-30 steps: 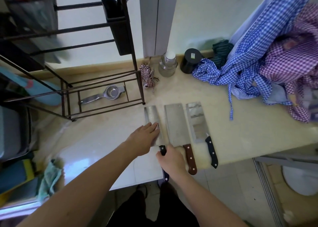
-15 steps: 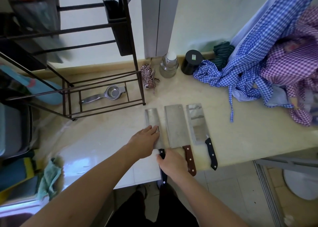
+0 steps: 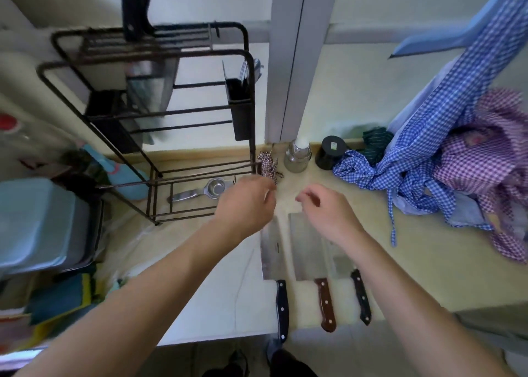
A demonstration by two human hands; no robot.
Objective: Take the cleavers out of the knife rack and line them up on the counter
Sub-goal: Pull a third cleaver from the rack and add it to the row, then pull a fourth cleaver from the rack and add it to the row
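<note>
One cleaver [image 3: 136,7] stands upright in the rack [image 3: 160,96], up-left of my left hand [image 3: 245,202] (the nearer); right hand [image 3: 325,213] too hangs loosely curled, empty.

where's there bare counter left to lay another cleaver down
Free: the pale counter left of the black-handled cleaver, in front of the rack; also right of the third cleaver. Crowded: back edge, jars, blue checked cloth.

Both hands have let go of the leftmost cleaver [image 3: 273,255] and lifted off the tabletop [image 3: 428,262]. The left hand [image 3: 245,202] and right hand [image 3: 328,213] now hover empty, fingers loosely curled, above the blades' far ends.
</note>
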